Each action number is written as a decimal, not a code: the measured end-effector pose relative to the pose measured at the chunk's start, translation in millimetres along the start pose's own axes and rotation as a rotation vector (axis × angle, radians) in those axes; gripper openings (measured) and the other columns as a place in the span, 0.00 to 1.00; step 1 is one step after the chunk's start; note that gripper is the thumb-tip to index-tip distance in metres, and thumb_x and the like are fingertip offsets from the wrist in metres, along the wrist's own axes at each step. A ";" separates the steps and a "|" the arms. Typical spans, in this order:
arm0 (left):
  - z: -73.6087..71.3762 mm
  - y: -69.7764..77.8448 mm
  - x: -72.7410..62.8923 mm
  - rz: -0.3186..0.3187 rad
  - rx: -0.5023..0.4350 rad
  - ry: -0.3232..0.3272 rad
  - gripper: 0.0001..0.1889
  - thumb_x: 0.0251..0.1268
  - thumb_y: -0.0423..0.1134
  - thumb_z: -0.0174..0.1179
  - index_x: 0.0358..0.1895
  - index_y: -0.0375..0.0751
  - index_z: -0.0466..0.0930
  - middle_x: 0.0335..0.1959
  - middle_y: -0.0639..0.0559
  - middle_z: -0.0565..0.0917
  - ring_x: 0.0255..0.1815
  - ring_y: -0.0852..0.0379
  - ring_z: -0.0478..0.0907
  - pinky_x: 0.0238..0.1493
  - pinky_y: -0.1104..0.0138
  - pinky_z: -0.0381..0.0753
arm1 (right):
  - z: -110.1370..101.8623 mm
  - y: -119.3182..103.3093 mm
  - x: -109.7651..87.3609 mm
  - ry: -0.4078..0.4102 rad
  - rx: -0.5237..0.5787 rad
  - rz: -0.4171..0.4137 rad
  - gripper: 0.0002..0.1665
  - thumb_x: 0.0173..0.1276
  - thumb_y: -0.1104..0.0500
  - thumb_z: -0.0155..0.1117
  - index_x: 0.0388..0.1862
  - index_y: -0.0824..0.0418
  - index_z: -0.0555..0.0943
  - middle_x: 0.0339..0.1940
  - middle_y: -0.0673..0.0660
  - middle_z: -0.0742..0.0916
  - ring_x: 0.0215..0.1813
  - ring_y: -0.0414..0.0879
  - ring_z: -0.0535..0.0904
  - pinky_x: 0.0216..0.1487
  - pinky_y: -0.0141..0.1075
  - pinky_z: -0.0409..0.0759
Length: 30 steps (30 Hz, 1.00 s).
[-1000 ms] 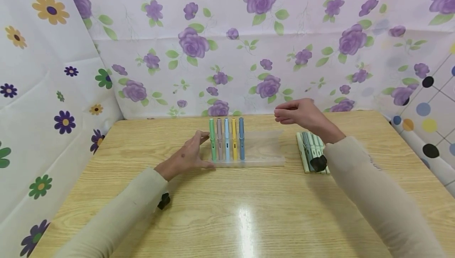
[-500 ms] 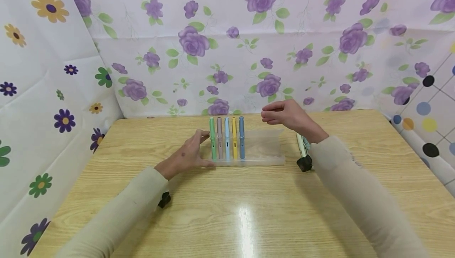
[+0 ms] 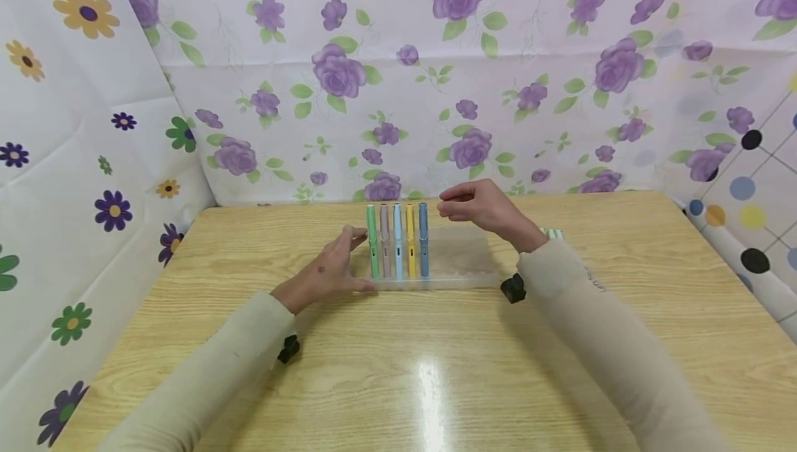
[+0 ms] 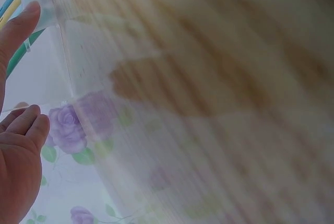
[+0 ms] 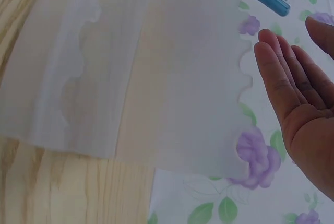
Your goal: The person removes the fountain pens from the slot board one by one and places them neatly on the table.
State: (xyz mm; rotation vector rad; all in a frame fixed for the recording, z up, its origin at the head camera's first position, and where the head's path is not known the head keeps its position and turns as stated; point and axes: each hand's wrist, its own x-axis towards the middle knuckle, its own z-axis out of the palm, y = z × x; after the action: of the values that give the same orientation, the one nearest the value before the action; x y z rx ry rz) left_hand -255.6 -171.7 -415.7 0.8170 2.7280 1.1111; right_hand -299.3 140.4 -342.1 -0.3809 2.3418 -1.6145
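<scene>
A clear, notched pen rack (image 3: 461,255) stands on the table with several capped pens leaning in its left half. From the left they run green pen (image 3: 373,244), mauve pen (image 3: 385,241), light blue pen (image 3: 398,241), yellow pen (image 3: 411,241) and dark blue pen (image 3: 424,241). My left hand (image 3: 333,265) holds the rack's left end, thumb at the front and fingers behind. My right hand (image 3: 479,206) hovers above the rack's vacant right half, near the dark blue pen's top. The right wrist view shows its fingers extended, thumb apart, nothing between them.
Behind my right sleeve (image 3: 560,258), a light green striped bit (image 3: 553,233) of the other pens lying on the table shows; the rest is hidden. The wooden table (image 3: 386,362) meets a flowered backdrop (image 3: 280,127) behind the rack.
My right hand has moved left, from above the lying pens to beside the dark blue pen's top. Its sleeve now covers most of those lying pens. My left hand has stayed put.
</scene>
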 end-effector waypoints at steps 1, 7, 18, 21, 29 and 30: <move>0.1 0.0 0.3 0.002 -0.003 0.000 0.49 0.44 0.38 0.82 0.64 0.33 0.55 0.72 0.35 0.62 0.76 0.40 0.58 0.73 0.53 0.63 | 1.8 -0.2 0.6 -0.002 -0.002 -0.003 0.23 0.71 0.59 0.67 0.61 0.69 0.78 0.54 0.65 0.84 0.53 0.55 0.84 0.56 0.41 0.84; -0.4 0.7 0.7 -0.007 -0.007 0.001 0.49 0.43 0.37 0.82 0.64 0.34 0.55 0.72 0.36 0.63 0.76 0.40 0.59 0.73 0.53 0.63 | 11.4 0.4 6.1 -0.017 -0.006 -0.015 0.24 0.71 0.59 0.67 0.62 0.69 0.78 0.55 0.65 0.84 0.57 0.63 0.81 0.61 0.51 0.80; 0.5 0.6 1.4 -0.011 -0.019 -0.005 0.50 0.44 0.38 0.82 0.65 0.34 0.54 0.73 0.36 0.63 0.76 0.41 0.58 0.73 0.53 0.63 | 25.2 1.1 11.9 -0.033 -0.037 -0.034 0.24 0.71 0.60 0.67 0.62 0.70 0.78 0.51 0.65 0.85 0.56 0.65 0.80 0.61 0.53 0.80; 0.4 0.8 0.7 -0.007 -0.019 -0.004 0.49 0.44 0.37 0.82 0.65 0.33 0.54 0.72 0.36 0.63 0.76 0.41 0.58 0.73 0.53 0.64 | 27.9 2.4 13.9 -0.031 -0.053 -0.043 0.24 0.71 0.60 0.67 0.61 0.70 0.78 0.49 0.65 0.85 0.55 0.65 0.81 0.60 0.53 0.80; 0.6 1.1 0.5 -0.019 -0.021 -0.003 0.50 0.44 0.37 0.81 0.66 0.33 0.54 0.73 0.36 0.62 0.76 0.42 0.58 0.73 0.54 0.63 | 26.4 -2.5 12.1 -0.004 -0.066 -0.062 0.21 0.72 0.60 0.66 0.59 0.70 0.79 0.46 0.63 0.86 0.48 0.58 0.84 0.56 0.49 0.84; 0.6 1.2 0.4 -0.022 -0.022 -0.003 0.50 0.44 0.37 0.81 0.66 0.33 0.54 0.73 0.36 0.62 0.76 0.42 0.58 0.73 0.54 0.63 | 25.1 -4.2 11.0 -0.001 -0.065 -0.063 0.21 0.71 0.60 0.66 0.59 0.70 0.79 0.46 0.63 0.86 0.47 0.56 0.85 0.56 0.49 0.84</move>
State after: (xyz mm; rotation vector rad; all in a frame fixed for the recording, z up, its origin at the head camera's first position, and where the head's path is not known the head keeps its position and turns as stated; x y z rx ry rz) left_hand -255.2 -170.4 -415.2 0.7832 2.7098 1.1328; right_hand -300.0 113.3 -347.6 -0.4727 2.4091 -1.5686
